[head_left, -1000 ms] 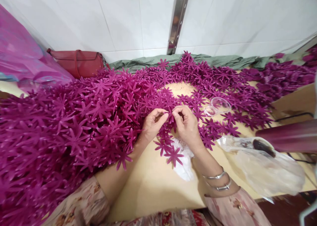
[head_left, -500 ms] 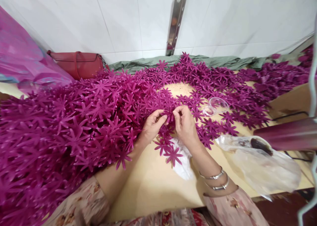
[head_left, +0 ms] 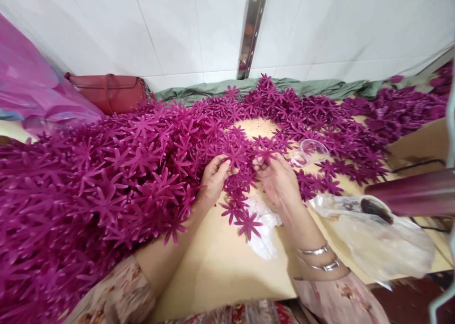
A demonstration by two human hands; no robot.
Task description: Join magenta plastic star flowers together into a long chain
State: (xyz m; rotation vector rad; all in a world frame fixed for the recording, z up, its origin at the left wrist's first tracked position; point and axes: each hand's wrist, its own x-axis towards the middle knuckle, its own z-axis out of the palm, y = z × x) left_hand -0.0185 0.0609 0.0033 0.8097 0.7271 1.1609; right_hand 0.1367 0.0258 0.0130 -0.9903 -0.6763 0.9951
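Reference: clock read from the person's seat, 12 toward the tiled wall.
Left hand: the left hand (head_left: 214, 176) is at centre, thumb and fingertips pinched on one magenta flower (head_left: 235, 156), which it holds just above the spread.
Right hand: the right hand (head_left: 280, 182) has its palm turned partly up, fingertips closed narrowly on a second flower (head_left: 266, 153). The two hands are near each other but apart.
Location of work: both held pieces sit at 12 from the hands, over the thin inner edge of the flower heap (head_left: 106, 182). The heap runs from 7 through 9 round to 2.
Handling judgement: the petals look thin and prone to interlock. A grip close to the hub rather than on the petal tips should hold better. Each piece should be lifted clear so no neighbour trails with it.
Table: bare table (head_left: 220, 272) shows only at 6.
Surroundings:
- White tissue (head_left: 265, 241) at 6 between the wrists, with a loose flower (head_left: 249, 223) on it.
- Clear cup (head_left: 310, 151) on its side at 2.
- Clear bag (head_left: 377, 241) at 4, with something dark inside.
- Red handbag (head_left: 110, 89) at 10.
- Green cloth (head_left: 284, 85) at 12 to 1.
- Metal bracket (head_left: 250, 30) on the wall at 12.
- Pink bag (head_left: 31, 87) at 10.
- Dark red bar (head_left: 415, 191) at 3.
Obstructions: the heap presses against the left forearm, and loose flowers lie beneath both hands. The cup is near the right fingertips.
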